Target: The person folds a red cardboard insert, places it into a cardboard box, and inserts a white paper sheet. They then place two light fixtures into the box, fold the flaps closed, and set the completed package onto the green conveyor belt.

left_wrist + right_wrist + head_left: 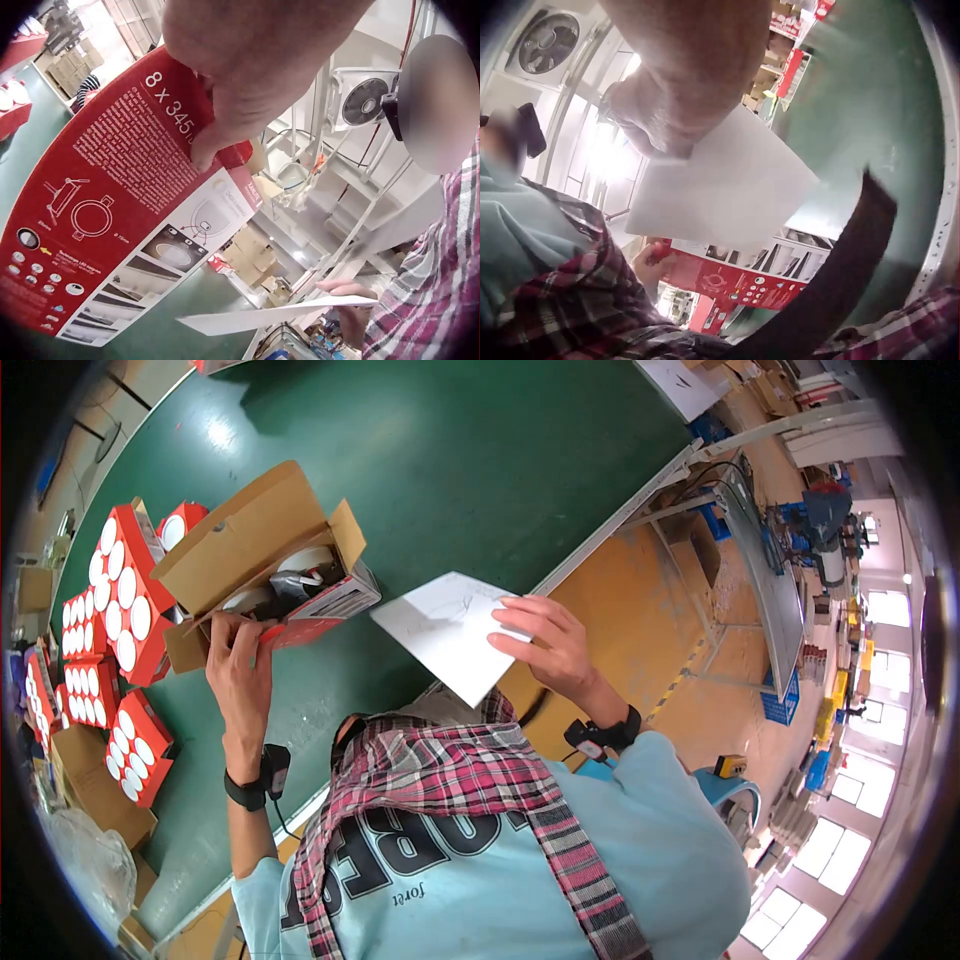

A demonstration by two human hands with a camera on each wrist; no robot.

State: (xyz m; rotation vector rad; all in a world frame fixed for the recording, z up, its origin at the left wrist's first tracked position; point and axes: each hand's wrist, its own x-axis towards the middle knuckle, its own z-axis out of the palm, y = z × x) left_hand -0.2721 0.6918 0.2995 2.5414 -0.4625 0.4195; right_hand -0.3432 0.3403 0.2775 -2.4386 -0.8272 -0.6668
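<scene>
My left hand [240, 670] grips the near edge of an open red carton [325, 610], its thumb on the printed side in the left wrist view. The carton [112, 195] carries white text, line drawings and photos on that side. Brown flaps [250, 525] stand raised around its opening, and round white pieces and a dark grey wrapped item [297, 582] lie inside. My right hand [550, 645] pinches a flat white sheet [450, 630] by one edge, to the right of the carton. Thin line drawings mark the sheet's upper face; its underside [727, 180] looks plain.
Several red cartons with white discs [125, 600] are grouped along the left of the green table [450, 470]. A clear plastic bag [90, 860] lies at lower left. White papers [685, 388] rest at the table's far right corner. A metal-framed bench [755, 580] stands beyond the right edge.
</scene>
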